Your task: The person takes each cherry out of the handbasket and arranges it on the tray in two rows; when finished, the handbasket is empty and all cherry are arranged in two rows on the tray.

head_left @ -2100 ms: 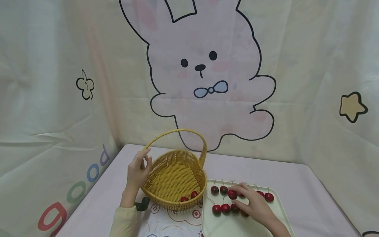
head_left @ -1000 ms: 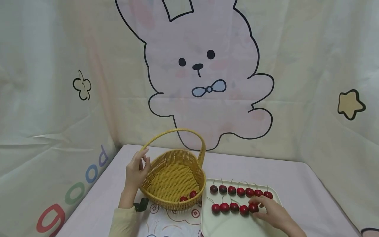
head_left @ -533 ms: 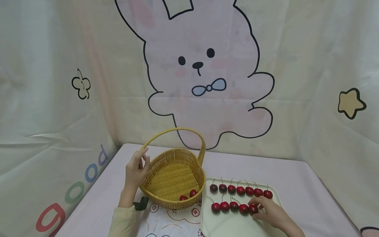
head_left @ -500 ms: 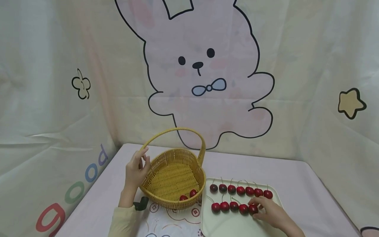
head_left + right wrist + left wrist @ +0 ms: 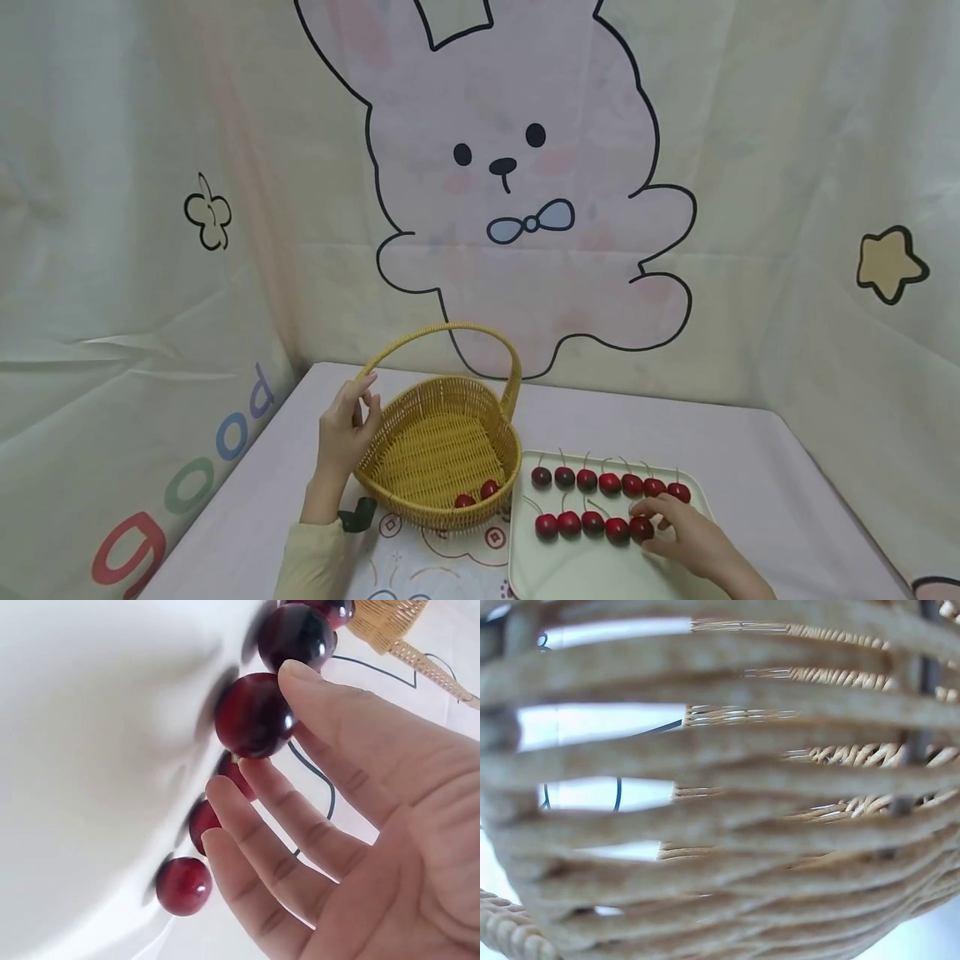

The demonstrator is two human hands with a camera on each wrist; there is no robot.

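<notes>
In the head view my left hand (image 5: 347, 429) holds the yellow wicker basket (image 5: 438, 450) at the left base of its arched handle (image 5: 450, 327). Close-up weave of the basket (image 5: 705, 765) fills the left wrist view, and that hand is out of it. Two red cherries (image 5: 476, 495) lie inside by the near right wall. My right hand (image 5: 686, 533) pinches the rightmost cherry (image 5: 642, 528) of the front row on the pale tray (image 5: 585, 575). In the right wrist view the thumb lies against this dark red cherry (image 5: 255, 715), with the index finger partly hidden behind it.
A back row of several stemmed cherries (image 5: 610, 483) runs along the tray's far side, and more cherries (image 5: 570, 524) stand in the front row. The tray sits right of the basket on a pale tablecloth (image 5: 637, 417). A printed fabric backdrop (image 5: 525, 275) rises behind.
My right hand has moved right from the back-row cherry it held to the end of the front row, where it has stayed since. My left hand keeps its hold on the basket.
</notes>
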